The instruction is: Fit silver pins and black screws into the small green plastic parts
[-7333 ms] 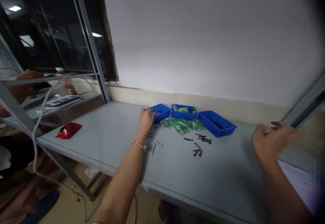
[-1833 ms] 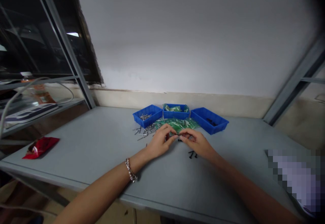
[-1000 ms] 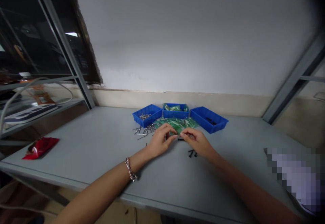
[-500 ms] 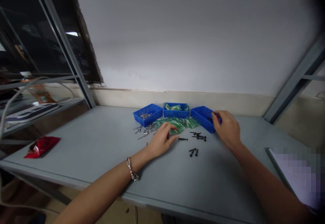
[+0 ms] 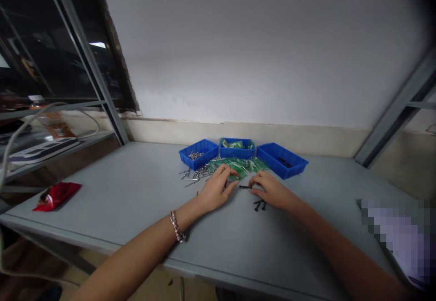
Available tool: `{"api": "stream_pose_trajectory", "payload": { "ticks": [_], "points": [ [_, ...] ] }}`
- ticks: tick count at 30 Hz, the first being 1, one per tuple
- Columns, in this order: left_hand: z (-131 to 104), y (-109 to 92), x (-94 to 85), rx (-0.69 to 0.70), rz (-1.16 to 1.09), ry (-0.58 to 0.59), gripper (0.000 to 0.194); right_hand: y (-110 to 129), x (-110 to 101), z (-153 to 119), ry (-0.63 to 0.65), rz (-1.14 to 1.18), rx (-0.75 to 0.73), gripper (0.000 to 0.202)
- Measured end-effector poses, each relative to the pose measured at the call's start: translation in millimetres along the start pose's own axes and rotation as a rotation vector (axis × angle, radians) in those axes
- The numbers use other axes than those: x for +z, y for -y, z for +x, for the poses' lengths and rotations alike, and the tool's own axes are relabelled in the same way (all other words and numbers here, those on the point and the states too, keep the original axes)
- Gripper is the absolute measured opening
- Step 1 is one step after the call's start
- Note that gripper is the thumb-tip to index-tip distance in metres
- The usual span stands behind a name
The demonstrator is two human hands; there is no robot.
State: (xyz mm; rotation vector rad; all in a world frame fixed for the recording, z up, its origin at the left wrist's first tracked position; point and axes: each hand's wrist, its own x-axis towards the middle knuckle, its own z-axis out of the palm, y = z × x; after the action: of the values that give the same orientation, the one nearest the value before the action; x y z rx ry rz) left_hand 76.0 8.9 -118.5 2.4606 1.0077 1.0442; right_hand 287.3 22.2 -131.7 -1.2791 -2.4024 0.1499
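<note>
My left hand [image 5: 218, 186] rests on the table beside a heap of silver rivet-like pins [image 5: 200, 173] and green plastic packets [image 5: 240, 168]. Its fingers are loosely curled, with thumb and index finger apart and nothing seen between them. The thumb and fingertips of my right hand [image 5: 270, 189] close around the right end of a black screw [image 5: 244, 187], which lies flat on the table. Two more black screws [image 5: 260, 205] lie just below this hand. Other black screws are hidden beneath it.
Along the wall stand three blue bins: the left bin [image 5: 187, 159] with silver pins, the middle bin [image 5: 237, 154] with green packets, the right bin [image 5: 272, 163] with black pieces. A red packet [image 5: 56, 196] lies at the left. A pixelated pale item [image 5: 402, 237] lies at the right.
My right hand has moved left and down from the right blue bin to the black screws. The right bin's interior is now uncovered. My left hand has stayed in place.
</note>
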Motion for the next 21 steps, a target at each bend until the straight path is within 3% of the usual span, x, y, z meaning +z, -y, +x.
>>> {"api": "stream_pose_trajectory", "payload": {
  "ticks": [6,12,17,21],
  "points": [
    [-0.8,-0.5,-0.6,-0.002,0.032,0.025,0.018,1.2,4.0,-1.0,-0.003,0.022,0.033,0.01],
    [1.9,4.0,3.5,-0.113,0.028,0.032,0.024,15.2,-6.6,1.3,-0.146,0.062,-0.118,0.012],
    [5.8,6.7,6.1,-0.219,-0.093,0.133,0.038,33.1,-9.9,0.9,-0.205,0.021,-0.179,0.014],
    [7.3,6.3,5.7,-0.23,-0.232,0.127,0.035,37.7,-10.9,0.3,-0.23,0.037,-0.191,0.015]
  ]
}}
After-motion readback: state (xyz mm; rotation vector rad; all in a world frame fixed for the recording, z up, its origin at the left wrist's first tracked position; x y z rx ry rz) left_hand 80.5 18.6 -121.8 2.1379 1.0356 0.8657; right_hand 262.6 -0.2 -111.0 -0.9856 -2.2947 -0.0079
